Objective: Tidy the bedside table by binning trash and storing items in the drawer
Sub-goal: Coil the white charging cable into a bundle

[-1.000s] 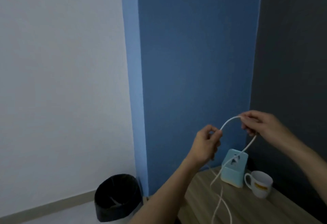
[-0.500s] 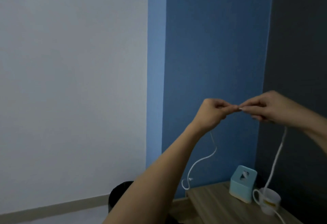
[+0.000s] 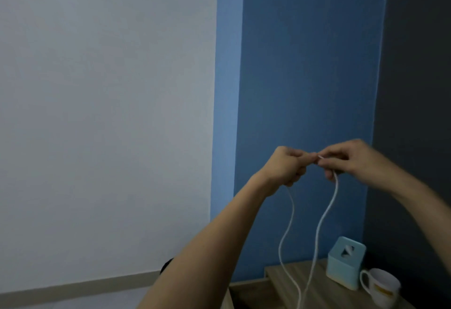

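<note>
Both hands raised together: left hand [image 3: 286, 166] and right hand [image 3: 351, 159] each pinch the white cable [image 3: 327, 213], its loop dangling over the bedside table [image 3: 292, 282]. Risk: swinging slack may snag the mug [image 3: 380, 286].

Wood-grain bedside table [image 3: 288, 282], glossy mug [image 3: 380, 286], smooth cable [image 3: 317, 235].

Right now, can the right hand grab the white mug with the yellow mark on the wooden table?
Probably not yet. The right hand pinches the thin white cable high above the white mug with the yellow mark. Nothing blocks the way down, so it likely could after letting go.
</note>
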